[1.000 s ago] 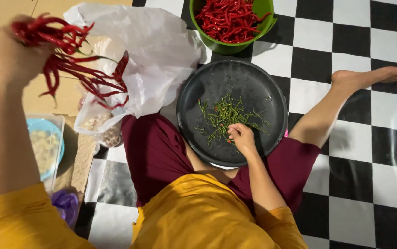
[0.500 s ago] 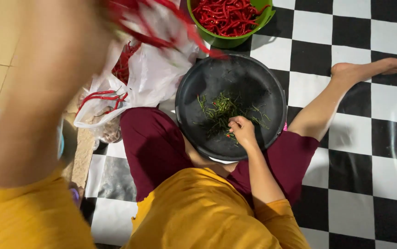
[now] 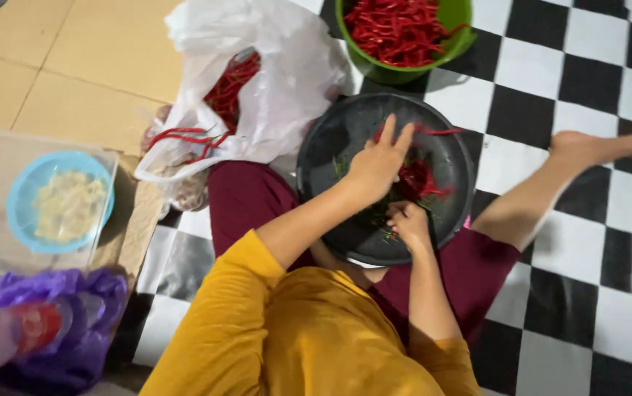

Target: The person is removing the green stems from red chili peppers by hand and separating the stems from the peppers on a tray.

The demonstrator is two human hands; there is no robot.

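- Red chillies [image 3: 420,178]: a bunch now lies in the dark round pan [image 3: 330,147] on the person's lap, on top of green stems [image 3: 341,167]. A second ago that pan held stems only and the bunch was up in the air in the left hand.
- Left hand [image 3: 378,163]: down flat over the chillies in the pan, fingers [image 3: 388,130] spread and open, pressing or spreading rather than gripping. So the handful has been dropped off.
- Right hand [image 3: 406,224]: at the near edge of the pan, fingers curled in; looks pinched on something small, but I can't tell what, or whether it holds anything.
- Green bowl [image 3: 393,70]: just beyond the pan, full of red chillies.
- White plastic bag [image 3: 286,81]: left of the pan, touching it, more chillies showing inside and spilling at its mouth.
- Further left: blue bowl [image 3: 19,213] with pale contents in a clear tray; purple bag [image 3: 88,323] nearer.
- All on checkered floor [image 3: 572,66].
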